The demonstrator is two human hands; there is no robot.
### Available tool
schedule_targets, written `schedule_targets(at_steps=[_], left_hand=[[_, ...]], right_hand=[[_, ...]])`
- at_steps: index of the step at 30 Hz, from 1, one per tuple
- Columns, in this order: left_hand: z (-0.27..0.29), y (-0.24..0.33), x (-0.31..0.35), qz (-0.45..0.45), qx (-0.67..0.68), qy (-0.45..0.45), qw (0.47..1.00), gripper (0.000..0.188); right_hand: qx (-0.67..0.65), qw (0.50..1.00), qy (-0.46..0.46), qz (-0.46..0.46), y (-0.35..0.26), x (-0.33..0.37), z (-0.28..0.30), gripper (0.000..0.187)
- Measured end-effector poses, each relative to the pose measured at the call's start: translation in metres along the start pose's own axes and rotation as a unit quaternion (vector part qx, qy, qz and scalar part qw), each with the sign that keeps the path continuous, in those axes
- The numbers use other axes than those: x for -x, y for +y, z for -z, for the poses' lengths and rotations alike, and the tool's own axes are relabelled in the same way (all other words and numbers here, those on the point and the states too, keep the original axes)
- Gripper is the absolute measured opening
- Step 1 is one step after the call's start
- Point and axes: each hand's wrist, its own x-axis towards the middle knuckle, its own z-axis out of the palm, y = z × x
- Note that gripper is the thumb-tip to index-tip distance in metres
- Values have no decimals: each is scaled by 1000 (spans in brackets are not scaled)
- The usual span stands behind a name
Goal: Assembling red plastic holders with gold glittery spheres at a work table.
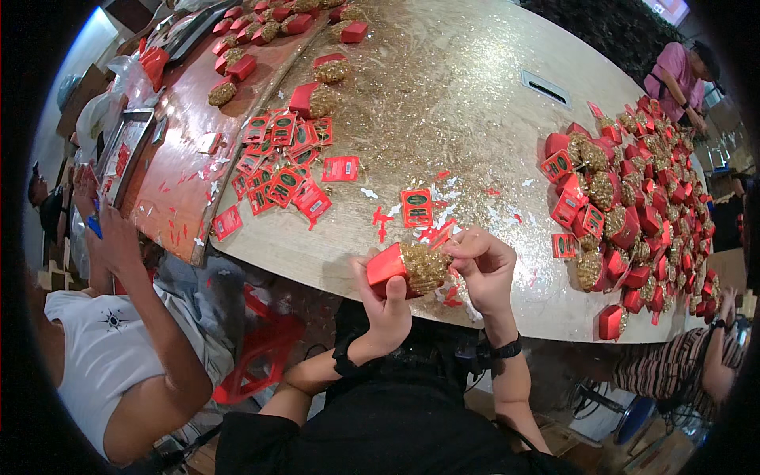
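A red-based, gold-glitter ornament (426, 269) sits within the left hand (385, 309), curled round its base; the right hand (487, 269) meets its gold end, fingers bent, pinch unclear.

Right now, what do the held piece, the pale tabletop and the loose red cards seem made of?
Held piece: red end smooth with soft sheen, perhaps plastic or covered card; gold end sparkles like glitter, core hidden. Pale tabletop: likely wood or laminate, flat and tan. Loose red cards: probably printed card, thin with crisp edges.
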Motion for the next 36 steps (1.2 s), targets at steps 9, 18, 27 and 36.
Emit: schedule_targets(at_steps=[9, 18, 27, 36], left_hand=[[-6, -1, 1, -85, -60, 0, 995, 53], [7, 37, -61, -214, -288, -292, 887, 67], [39, 63, -296, -84, -867, -168, 461, 75], [50, 38, -309, -182, -684, -111, 698, 70]], right_hand=[[13, 1000, -28, 2, -3, -6, 7, 12], [121, 989, -75, 27, -40, -11, 36, 16], [672, 622, 343, 206, -114, -15, 57, 28], [533, 843, -75, 7, -16, -29, 12, 18]])
